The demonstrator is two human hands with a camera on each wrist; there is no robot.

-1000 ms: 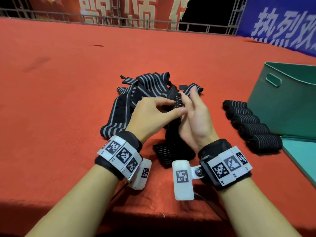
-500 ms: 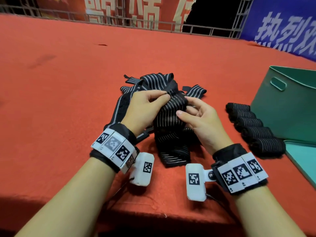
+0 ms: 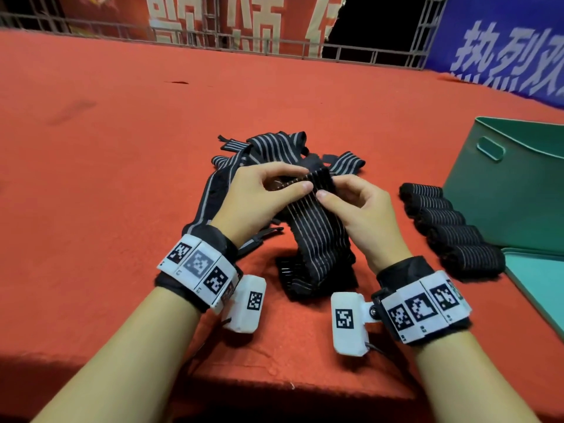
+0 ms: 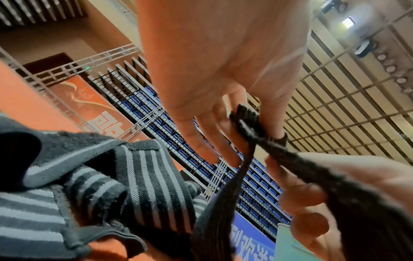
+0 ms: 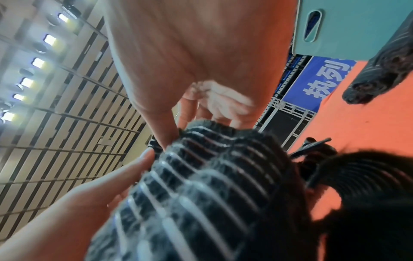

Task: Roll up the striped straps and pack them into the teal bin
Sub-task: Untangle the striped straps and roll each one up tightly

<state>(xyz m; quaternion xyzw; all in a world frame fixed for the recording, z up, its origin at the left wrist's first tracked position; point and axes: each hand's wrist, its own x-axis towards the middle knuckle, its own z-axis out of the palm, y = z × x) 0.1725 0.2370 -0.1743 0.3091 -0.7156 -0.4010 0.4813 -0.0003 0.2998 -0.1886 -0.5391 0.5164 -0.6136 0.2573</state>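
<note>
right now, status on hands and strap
Both hands, left and right, pinch strap end, roll just starting. Five rolls wait beside bin. Nothing in the way.

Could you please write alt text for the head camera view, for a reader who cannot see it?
Both hands, left hand and right hand, pinch the top end of a striped strap above a red table. Behind lies a pile of loose straps; five rolled straps sit beside a teal bin at right.
</note>
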